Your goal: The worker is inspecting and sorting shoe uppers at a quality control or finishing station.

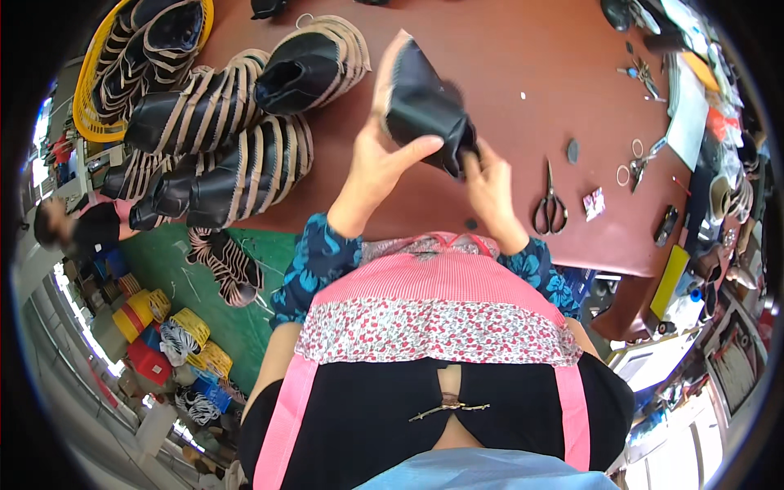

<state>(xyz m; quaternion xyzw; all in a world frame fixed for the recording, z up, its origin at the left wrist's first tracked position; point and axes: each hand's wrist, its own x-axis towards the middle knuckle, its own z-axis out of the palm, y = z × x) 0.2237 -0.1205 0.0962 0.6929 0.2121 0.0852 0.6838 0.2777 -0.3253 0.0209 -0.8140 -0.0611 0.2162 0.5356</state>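
A black shoe upper (425,102) with a tan lining edge is held up over the reddish-brown table. My left hand (380,163) grips its near left side, thumb pressed on the black surface and the other fingers behind it. At its right end, my right hand (492,184) has its fingers curled at the dark opening; they are slightly blurred. To the left lie nested stacks of similar black shoe uppers (253,175) with tan edges, one more upper stack (302,73) resting at the top. Scissors (550,204) with dark handles lie right of my right hand.
A yellow basket (86,106) full of uppers stands at the far left. On the table's right are a small packet (594,203), a dark oval piece (572,150), a black cutter (666,226) and snips (645,167). Another person (86,224) is at the left.
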